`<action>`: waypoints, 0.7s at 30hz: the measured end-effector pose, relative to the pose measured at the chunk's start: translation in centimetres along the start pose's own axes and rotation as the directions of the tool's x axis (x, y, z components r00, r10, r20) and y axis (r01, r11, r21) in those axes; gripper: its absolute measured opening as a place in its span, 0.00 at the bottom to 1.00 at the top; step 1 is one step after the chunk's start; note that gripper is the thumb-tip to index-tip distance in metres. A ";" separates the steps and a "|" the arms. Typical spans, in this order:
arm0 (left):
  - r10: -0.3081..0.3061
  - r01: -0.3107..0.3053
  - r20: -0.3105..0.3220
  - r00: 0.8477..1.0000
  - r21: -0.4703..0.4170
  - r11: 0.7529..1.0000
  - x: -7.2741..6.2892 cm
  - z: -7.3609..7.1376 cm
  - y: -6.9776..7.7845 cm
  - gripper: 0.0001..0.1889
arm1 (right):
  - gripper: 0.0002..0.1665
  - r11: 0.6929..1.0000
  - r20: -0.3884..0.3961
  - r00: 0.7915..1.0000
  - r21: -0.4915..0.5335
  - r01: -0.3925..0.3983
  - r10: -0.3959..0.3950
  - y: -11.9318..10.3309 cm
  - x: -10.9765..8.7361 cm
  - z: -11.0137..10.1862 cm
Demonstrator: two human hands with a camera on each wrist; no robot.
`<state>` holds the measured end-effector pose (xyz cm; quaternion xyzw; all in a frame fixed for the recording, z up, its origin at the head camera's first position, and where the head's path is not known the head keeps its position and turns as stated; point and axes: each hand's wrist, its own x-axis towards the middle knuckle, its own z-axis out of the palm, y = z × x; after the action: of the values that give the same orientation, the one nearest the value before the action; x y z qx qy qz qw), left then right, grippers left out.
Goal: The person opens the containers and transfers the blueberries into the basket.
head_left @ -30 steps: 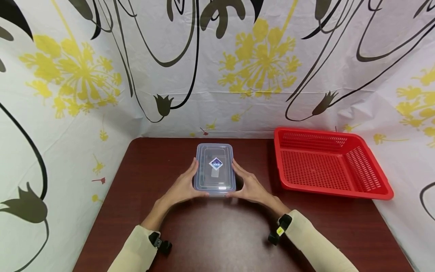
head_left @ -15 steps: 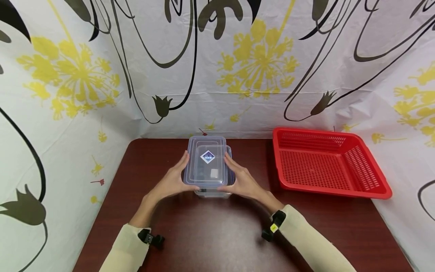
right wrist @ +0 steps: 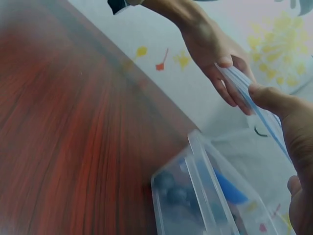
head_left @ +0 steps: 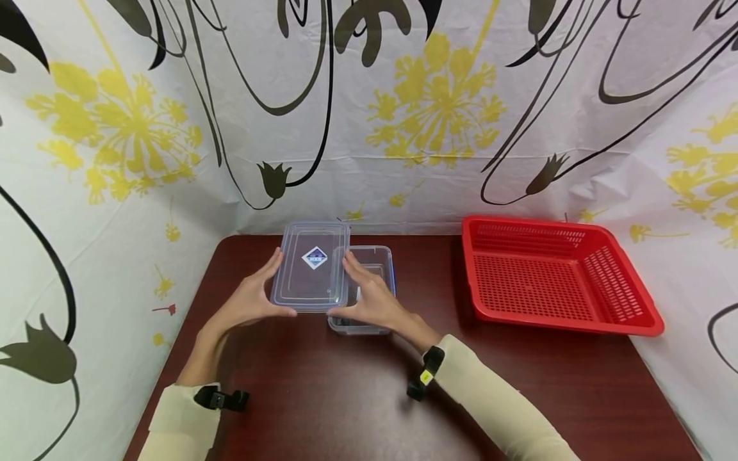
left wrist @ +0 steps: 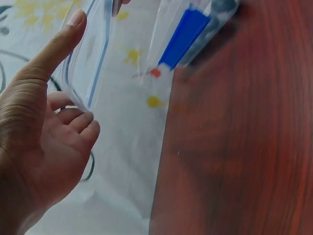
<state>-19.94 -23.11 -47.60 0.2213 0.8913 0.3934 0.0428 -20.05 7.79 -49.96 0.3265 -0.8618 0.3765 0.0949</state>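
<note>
A clear plastic lid point(head_left: 308, 282) with a diamond-shaped blue and white label is in the air, left of its container. My left hand point(head_left: 248, 298) pinches its left edge between thumb and fingers. On the opposite edge, my right hand point(head_left: 371, 299) grips it the same way. The clear container point(head_left: 360, 329) stands uncovered on the table, partly hidden behind the lid and right hand. A blue clasp point(left wrist: 183, 36) shows on its side in the left wrist view. Several dark round things point(right wrist: 177, 196) lie inside it, blurred in the right wrist view.
A red perforated plastic basket point(head_left: 530, 288) stands at the back right of the dark wooden table point(head_left: 323, 397). White patterned sheeting point(head_left: 369, 115) hangs behind the table and along its sides.
Both hands have lifted the lid off the container and carried it left and slightly back. The container, now uncovered, has stayed in place.
</note>
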 end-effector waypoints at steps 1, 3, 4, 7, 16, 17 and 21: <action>-0.004 0.004 0.007 1.000 0.004 1.000 -0.2 -0.4 -0.3 0.70 | 0.71 1.000 0.007 1.000 -0.004 -0.008 0.008 -0.3 0.3 0.3; -0.011 0.011 0.019 1.000 0.008 1.000 -0.5 -1.3 -0.8 0.70 | 0.71 1.000 0.018 1.000 -0.006 -0.024 0.024 -0.9 0.9 1.0; -0.019 0.019 0.026 0.999 0.010 1.000 -0.7 -1.7 -1.1 0.70 | 0.71 0.999 0.024 0.999 -0.002 -0.032 0.032 -1.2 1.2 1.3; -0.041 0.040 0.037 0.998 0.032 0.999 -1.2 -3.0 -1.9 0.70 | 0.70 0.998 0.047 0.997 -0.003 -0.057 0.057 -2.1 2.0 2.4; -0.098 0.097 0.069 0.993 0.024 0.995 -2.8 -5.0 -3.8 0.70 | 0.68 0.995 0.095 0.990 -0.029 -0.100 0.103 -3.8 3.4 5.5; -0.103 0.102 0.073 0.992 0.026 0.994 -3.0 -5.0 -4.0 0.70 | 0.67 0.994 0.102 0.989 -0.035 -0.103 0.106 -3.9 3.5 5.8; -0.118 0.116 0.093 0.989 0.025 0.993 -3.7 -5.2 -4.9 0.70 | 0.68 0.993 0.126 0.985 -0.041 -0.110 0.115 -4.3 3.7 7.1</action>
<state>-19.67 -31.22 -47.91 0.1876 0.9035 0.3706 0.1058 -19.60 -1.26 -50.85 0.2991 -0.8894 0.3450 0.0237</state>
